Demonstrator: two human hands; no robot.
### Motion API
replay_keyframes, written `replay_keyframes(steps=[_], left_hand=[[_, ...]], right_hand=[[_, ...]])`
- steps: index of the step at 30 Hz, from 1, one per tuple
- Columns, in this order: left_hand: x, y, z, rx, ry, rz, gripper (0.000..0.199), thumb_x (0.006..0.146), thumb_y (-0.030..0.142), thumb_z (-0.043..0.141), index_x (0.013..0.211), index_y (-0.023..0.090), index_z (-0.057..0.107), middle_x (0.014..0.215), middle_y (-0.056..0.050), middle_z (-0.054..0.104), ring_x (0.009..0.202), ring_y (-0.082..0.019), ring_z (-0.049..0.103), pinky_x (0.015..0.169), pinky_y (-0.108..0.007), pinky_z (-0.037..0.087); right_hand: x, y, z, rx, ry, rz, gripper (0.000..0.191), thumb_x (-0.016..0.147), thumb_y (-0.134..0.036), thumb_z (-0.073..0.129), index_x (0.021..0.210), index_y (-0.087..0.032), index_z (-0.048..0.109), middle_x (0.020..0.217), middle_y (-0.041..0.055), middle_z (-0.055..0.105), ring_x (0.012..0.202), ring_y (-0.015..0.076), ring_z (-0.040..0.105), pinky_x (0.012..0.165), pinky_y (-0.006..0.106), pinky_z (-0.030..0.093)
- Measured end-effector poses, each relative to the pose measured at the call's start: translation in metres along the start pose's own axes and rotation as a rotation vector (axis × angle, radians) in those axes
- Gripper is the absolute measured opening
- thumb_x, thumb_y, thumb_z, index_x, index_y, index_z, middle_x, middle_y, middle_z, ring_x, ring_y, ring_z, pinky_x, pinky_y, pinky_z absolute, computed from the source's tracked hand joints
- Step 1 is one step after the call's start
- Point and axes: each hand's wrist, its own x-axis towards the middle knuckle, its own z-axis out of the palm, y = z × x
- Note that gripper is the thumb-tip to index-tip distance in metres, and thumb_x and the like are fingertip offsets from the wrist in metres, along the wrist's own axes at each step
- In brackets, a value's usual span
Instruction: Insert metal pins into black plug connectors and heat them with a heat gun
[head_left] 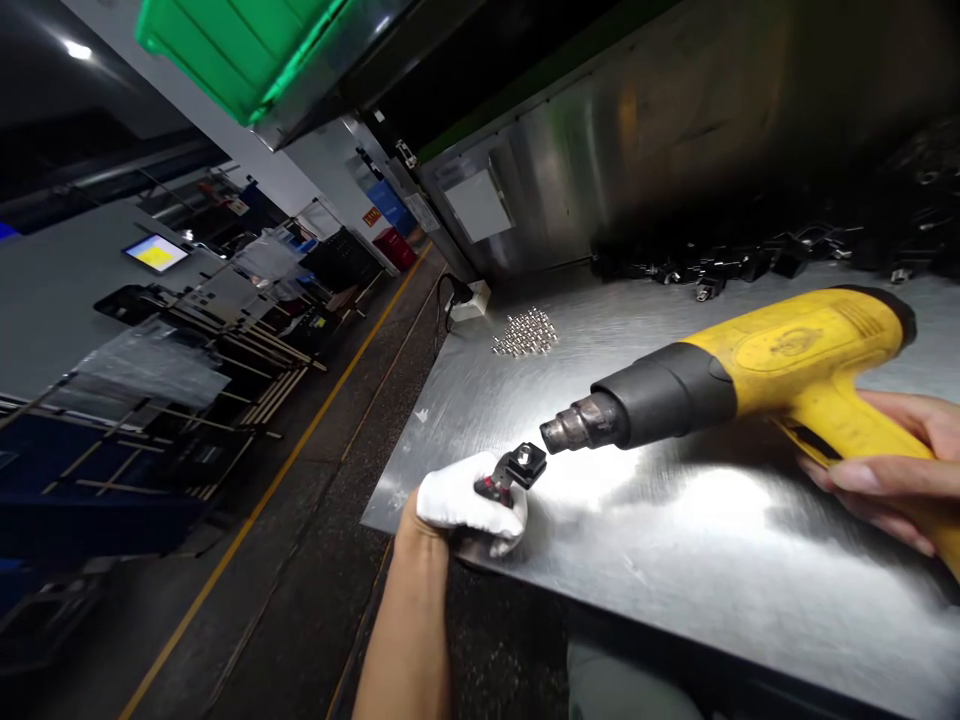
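My left hand [472,503], in a white glove, is closed near the front left edge of the metal table. It grips a small black part [526,464] with a silver metal piece in its top face. Something dark with red marks shows between the gloved fingers; whether it belongs to the part or is a separate tool, I cannot tell. My right hand [892,465] is bare and wrapped round the handle of a yellow heat gun [810,350]. The gun's stepped metal nozzle points left, with its tip close beside the black part.
On the metal table [660,560] lies a cluster of small silver metal pieces [526,332]. A white power strip [471,302] with a black plug sits at the far left corner. Many black parts [780,255] are heaped along the back. Overhead hangs a green bin [240,50].
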Motion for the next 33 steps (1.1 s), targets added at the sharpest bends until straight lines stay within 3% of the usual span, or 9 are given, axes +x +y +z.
replay_keyframes(steps=[4, 33], left_hand=[[-0.001, 0.002, 0.001, 0.025, 0.005, -0.036, 0.028, 0.075, 0.036, 0.080, 0.065, 0.012, 0.070, 0.059, -0.007, 0.066, 0.047, -0.015, 0.059, 0.045, -0.025, 0.044], [-0.009, 0.002, 0.000, 0.104, -0.023, -0.113, 0.032, 0.079, 0.042, 0.076, 0.065, 0.015, 0.069, 0.059, -0.006, 0.063, 0.051, -0.015, 0.056, 0.051, -0.026, 0.044]], right_hand=[[-0.002, -0.007, 0.002, -0.077, 0.011, 0.096, 0.037, 0.070, -0.055, 0.083, 0.083, -0.026, 0.066, 0.054, 0.0031, 0.060, 0.045, 0.0204, 0.054, 0.041, 0.031, 0.046], [-0.006, -0.021, 0.003, -0.182, 0.037, 0.124, 0.042, 0.068, -0.055, 0.085, 0.086, -0.023, 0.064, 0.055, 0.0027, 0.061, 0.045, 0.0187, 0.055, 0.040, 0.027, 0.044]])
